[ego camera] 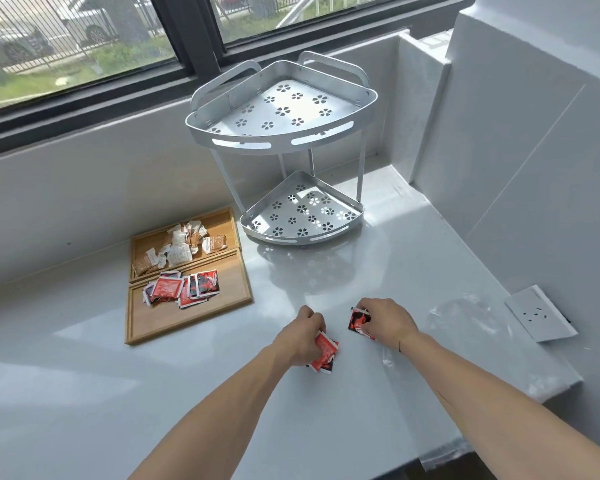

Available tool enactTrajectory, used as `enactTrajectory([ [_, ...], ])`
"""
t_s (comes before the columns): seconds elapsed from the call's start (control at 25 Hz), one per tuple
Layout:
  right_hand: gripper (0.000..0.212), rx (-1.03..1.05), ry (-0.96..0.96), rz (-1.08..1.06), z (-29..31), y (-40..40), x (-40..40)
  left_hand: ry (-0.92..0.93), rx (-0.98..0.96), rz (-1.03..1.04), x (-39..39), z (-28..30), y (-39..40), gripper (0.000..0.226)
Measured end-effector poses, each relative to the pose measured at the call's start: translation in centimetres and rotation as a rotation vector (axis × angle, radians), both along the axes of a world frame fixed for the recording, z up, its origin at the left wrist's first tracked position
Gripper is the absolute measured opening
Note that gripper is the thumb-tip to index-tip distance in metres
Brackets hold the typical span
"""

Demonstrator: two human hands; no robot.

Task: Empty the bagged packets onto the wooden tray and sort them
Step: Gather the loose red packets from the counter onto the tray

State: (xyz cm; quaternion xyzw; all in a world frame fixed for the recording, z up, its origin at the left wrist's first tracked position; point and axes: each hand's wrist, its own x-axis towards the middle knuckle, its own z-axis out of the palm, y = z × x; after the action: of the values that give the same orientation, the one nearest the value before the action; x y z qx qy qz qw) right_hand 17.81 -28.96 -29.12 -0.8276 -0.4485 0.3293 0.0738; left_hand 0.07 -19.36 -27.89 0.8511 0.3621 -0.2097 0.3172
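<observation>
A wooden tray [142,327] with two compartments lies on the white counter at the left. Its far compartment holds several white and brown packets [179,245]. Its near compartment holds several red and black packets [181,287]. My left hand [300,336] is closed on a few red packets [324,353] on the counter, right of the tray. My right hand [385,322] grips another red and black packet [358,320] just beside it. A clear plastic bag [465,317] lies flat on the counter to the right of my right hand.
A two-tier metal corner rack [284,133] stands behind the hands, next to the tray. A white socket plate [539,313] lies at the right. Tiled walls close off the back and right; the counter edge runs along the lower right.
</observation>
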Motion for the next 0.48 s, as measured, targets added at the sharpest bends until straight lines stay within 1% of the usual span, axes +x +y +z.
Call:
enactTrajectory([
  [0.16,0.037,-0.019,-0.017,0.043,0.4,1.7,-1.2,-0.006,-0.114,0.118,-2.0,0.7,0.8,0.023],
  [0.28,0.031,-0.031,-0.010,0.088,0.8,3.5,-2.8,-0.080,-0.203,0.255,-4.2,1.0,1.8,0.023],
  [0.48,0.026,-0.006,0.017,0.169,1.9,7.5,-6.2,-0.197,-0.225,0.421,-9.5,1.7,4.6,0.025],
])
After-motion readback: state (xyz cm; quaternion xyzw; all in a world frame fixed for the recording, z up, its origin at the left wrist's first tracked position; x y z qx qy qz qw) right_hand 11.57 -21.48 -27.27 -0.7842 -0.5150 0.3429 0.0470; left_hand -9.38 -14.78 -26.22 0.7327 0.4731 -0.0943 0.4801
